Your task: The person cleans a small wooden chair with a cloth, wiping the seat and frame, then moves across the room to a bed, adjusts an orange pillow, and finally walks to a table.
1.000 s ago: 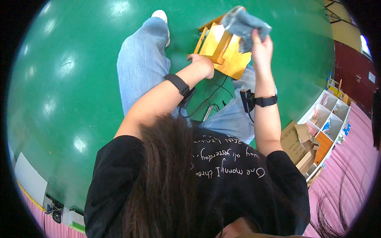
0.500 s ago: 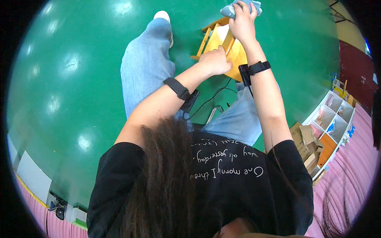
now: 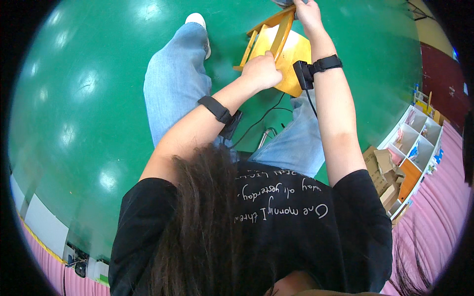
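Note:
A small yellow wooden stool (image 3: 295, 61), its legs and cross rails showing, is between my lower legs. My left hand (image 3: 262, 72) is closed on one of its bars, with the thumb toward the broad board. At the top edge of the view, my right hand (image 3: 308, 16) is by the far end of the stool, its fingers partly cut off. A grey-blue cloth (image 3: 283, 2) shows beside those fingers, most of it outside the picture. Black straps with small dark boxes sit on both forearms.
A black cable (image 3: 266, 117) runs between my legs near a metal bar (image 3: 265, 137). White shelving (image 3: 411, 139) with compartments and cardboard (image 3: 379, 170) are on the right. Pink curtain fabric (image 3: 439, 197) hangs beyond. The floor (image 3: 98, 98) is glossy green.
My right hand and the cloth have moved up, partly out of the picture. The stool has tilted or turned a little. My left hand stays on its bar, shifted slightly left.

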